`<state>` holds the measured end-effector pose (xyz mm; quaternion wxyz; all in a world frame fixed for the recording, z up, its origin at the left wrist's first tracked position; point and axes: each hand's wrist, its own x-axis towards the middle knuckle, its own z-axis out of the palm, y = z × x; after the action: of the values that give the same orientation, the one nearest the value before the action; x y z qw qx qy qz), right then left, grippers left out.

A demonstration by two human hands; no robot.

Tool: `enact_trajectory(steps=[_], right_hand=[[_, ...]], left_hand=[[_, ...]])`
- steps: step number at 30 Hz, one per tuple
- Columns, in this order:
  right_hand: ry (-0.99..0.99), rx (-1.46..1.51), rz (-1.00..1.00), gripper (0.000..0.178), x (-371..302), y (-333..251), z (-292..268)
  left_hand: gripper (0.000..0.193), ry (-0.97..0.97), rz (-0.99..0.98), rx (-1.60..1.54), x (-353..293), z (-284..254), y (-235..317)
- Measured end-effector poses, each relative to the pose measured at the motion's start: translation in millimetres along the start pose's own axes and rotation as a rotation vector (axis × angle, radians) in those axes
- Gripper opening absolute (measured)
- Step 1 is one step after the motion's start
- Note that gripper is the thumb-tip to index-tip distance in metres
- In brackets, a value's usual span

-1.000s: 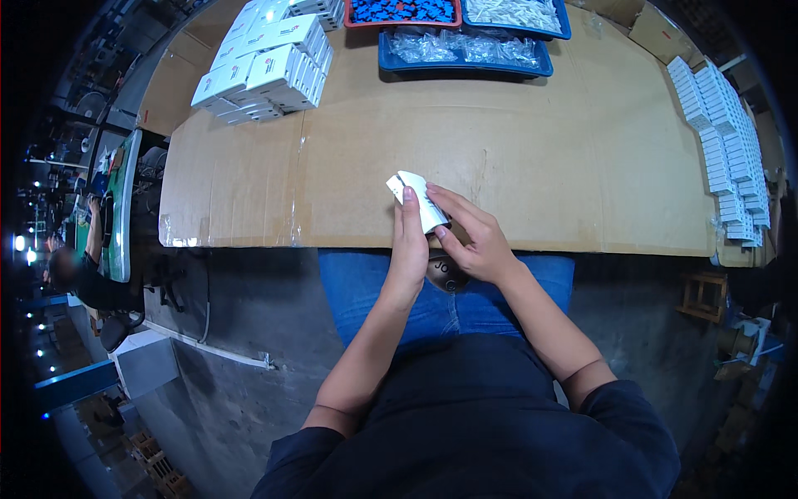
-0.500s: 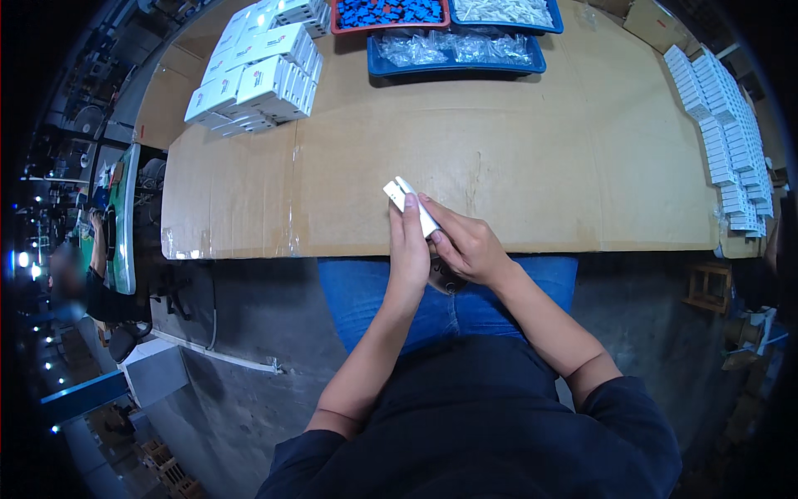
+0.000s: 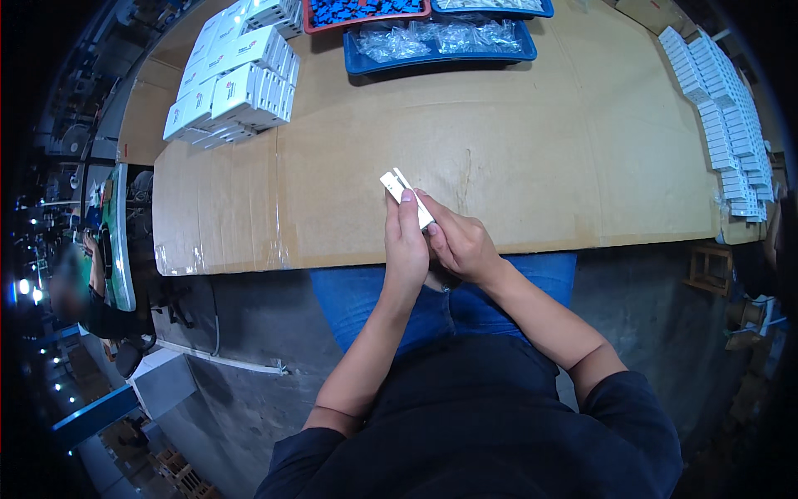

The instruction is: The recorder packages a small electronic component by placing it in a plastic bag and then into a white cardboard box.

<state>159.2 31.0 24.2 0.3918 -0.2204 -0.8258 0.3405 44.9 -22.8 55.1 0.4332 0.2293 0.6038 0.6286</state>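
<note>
A slim white box (image 3: 391, 181) is held above the near edge of the cardboard-covered table (image 3: 524, 166). A narrow strip or flap stands apart at its far end; the inside cannot be made out. My left hand (image 3: 405, 245) is closed around the left side of the box, with the thumb along its upper face. Gripping the lower right side is my right hand (image 3: 467, 248), fingers bent against it. Both palms hide much of the box.
White boxes (image 3: 233, 91) are stacked at the far left, and smaller white boxes (image 3: 721, 125) at the right edge. At the back stand a red tray (image 3: 366, 22) of blue pieces and a blue tray (image 3: 440, 65) of clear plastic parts. Another person (image 3: 98, 266) works at far left.
The view has tilted slightly, shifting the table and trays. Both hands keep their hold on the white box, which has turned a little so more of its upper face shows.
</note>
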Motion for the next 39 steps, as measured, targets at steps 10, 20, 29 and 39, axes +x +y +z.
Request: enact_trajectory(steps=[10, 20, 29, 39], right_hand=[[0.007, -0.101, -0.092, 0.049, -4.4, -0.5, 1.3], [-0.045, 0.040, 0.065, 0.040, 2.2, -11.7, 1.2], [-0.047, 0.749, 0.792, 0.043, 19.2, -12.5, -23.9], [-0.005, 0.772, 0.530, 0.061, 18.0, -21.6, -16.0]], left_hand=[[0.032, 0.027, -0.088, -0.136, -3.9, -1.6, -10.2], [0.039, 0.034, -0.117, -0.225, 3.8, -22.7, -15.0], [0.111, -0.348, 0.196, 0.093, 6.3, -33.8, 10.5], [0.089, -0.283, 0.130, -0.177, -2.5, -18.0, 3.6]])
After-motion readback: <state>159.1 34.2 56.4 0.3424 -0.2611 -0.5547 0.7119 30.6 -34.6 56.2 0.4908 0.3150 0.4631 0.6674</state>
